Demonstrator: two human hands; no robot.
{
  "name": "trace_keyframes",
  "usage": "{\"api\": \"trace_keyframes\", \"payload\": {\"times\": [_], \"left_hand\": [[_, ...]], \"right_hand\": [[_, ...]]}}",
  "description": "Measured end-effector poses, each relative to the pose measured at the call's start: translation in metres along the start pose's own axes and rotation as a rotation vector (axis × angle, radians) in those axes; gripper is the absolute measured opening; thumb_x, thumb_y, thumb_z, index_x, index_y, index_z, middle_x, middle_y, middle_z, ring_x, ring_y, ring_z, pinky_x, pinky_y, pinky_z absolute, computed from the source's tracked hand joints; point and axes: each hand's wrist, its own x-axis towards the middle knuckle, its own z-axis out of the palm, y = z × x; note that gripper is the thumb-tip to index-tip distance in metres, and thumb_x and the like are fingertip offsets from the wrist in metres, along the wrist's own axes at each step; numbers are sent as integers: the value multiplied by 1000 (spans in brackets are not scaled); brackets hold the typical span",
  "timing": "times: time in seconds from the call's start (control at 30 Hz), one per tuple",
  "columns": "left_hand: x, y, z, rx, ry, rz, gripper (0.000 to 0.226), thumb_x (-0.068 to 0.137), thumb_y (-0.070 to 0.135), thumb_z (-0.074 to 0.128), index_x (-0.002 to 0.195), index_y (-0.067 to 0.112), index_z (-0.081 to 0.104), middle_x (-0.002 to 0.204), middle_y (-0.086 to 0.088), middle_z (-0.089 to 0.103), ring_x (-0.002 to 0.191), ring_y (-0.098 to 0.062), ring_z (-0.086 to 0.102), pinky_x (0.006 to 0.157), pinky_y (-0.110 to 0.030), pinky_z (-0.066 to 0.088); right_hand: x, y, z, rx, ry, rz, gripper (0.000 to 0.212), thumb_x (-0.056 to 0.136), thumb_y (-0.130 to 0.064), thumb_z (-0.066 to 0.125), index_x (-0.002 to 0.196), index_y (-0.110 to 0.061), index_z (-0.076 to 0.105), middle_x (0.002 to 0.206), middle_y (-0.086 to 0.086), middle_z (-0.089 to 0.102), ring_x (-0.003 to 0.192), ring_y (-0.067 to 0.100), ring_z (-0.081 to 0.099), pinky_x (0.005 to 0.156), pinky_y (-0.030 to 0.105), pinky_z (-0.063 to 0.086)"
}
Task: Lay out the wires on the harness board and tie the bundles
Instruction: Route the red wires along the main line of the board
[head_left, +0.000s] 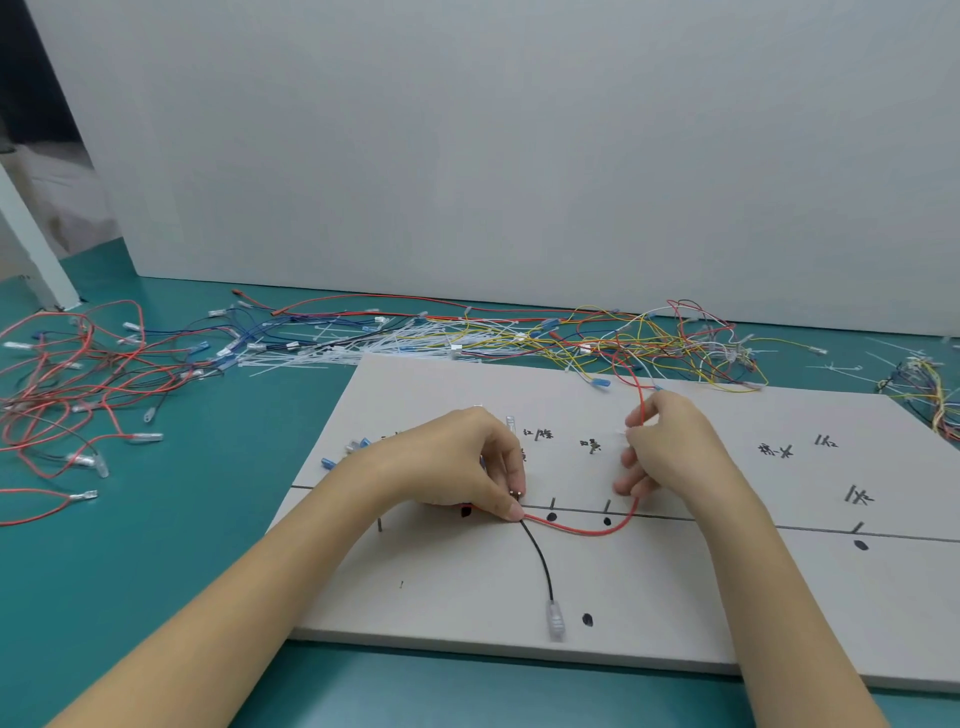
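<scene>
Red wire went down along the board's line, both hands on it.

The left hand (457, 462) pinched the red wire (582, 529) and a black wire (540, 558) together against the board (675, 597) by a pin, seemingly to anchor the start of the run. The right hand (670, 447) gripped the red wire higher up, fingers curled round it, so the slack sagged in a loop below the drawn line and past two black dots. The black wire trailed toward the near edge, its clear terminal (556, 619) lying on the board. Loose wires (78, 374) and cable ties (363, 338) sat heaped on the tabletop (156, 545) behind, within reach. No bundle looked tied yet; routing seemed barely begun.
</scene>
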Motion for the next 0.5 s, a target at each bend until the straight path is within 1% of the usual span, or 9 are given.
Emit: {"api": "trace_keyframes", "payload": {"times": [0.1, 0.13, 0.23, 0.37, 0.43, 0.5], "left_hand": [[0, 0, 1, -10, 5, -2, 15, 73, 27, 84, 73, 27, 69, 64, 12, 67, 63, -7, 60, 66, -29, 48], [0, 0, 1, -8, 9, -2, 15, 73, 27, 84, 73, 26, 69, 65, 12, 67, 64, -7, 60, 66, -28, 48], [1, 1, 2, 1, 18, -4, 14, 74, 28, 84, 75, 24, 70, 64, 12, 66, 64, -8, 60, 64, -27, 47], [1, 2, 2, -1, 31, -7, 13, 74, 25, 83, 73, 24, 70, 65, 11, 66, 63, -7, 60, 62, -23, 46], [1, 3, 3, 3, 41, -7, 13, 74, 24, 82, 71, 24, 70, 63, 12, 66, 62, -5, 59, 60, -20, 46], [1, 4, 4, 4, 51, -8, 14, 74, 22, 82, 68, 25, 69, 61, 14, 65, 60, -3, 60, 59, -19, 47]], "right_hand": [[2, -3, 1, 33, -39, -31, 6, 91, -5, 47, 91, -7, 53, 64, 11, 66, 50, 30, 69, 47, 30, 49], [1, -4, 3, 23, -58, -49, 3, 91, -8, 52, 89, -7, 55, 66, 11, 65, 50, 29, 69, 46, 29, 48], [0, -5, 8, -40, -102, -90, 10, 88, -15, 62, 83, -7, 58, 60, 9, 65, 50, 28, 69, 48, 30, 50], [-2, -6, 12, -107, -114, -110, 17, 83, -16, 68, 73, -4, 61, 54, 11, 66, 50, 29, 67, 51, 36, 54], [-2, -6, 13, -130, -102, -115, 15, 83, -12, 67, 74, -2, 62, 52, 10, 66, 51, 29, 66, 53, 37, 56], [-2, -6, 12, -146, -100, -121, 12, 85, -11, 66, 78, -2, 63, 55, 11, 67, 54, 31, 69, 55, 39, 58]]}}
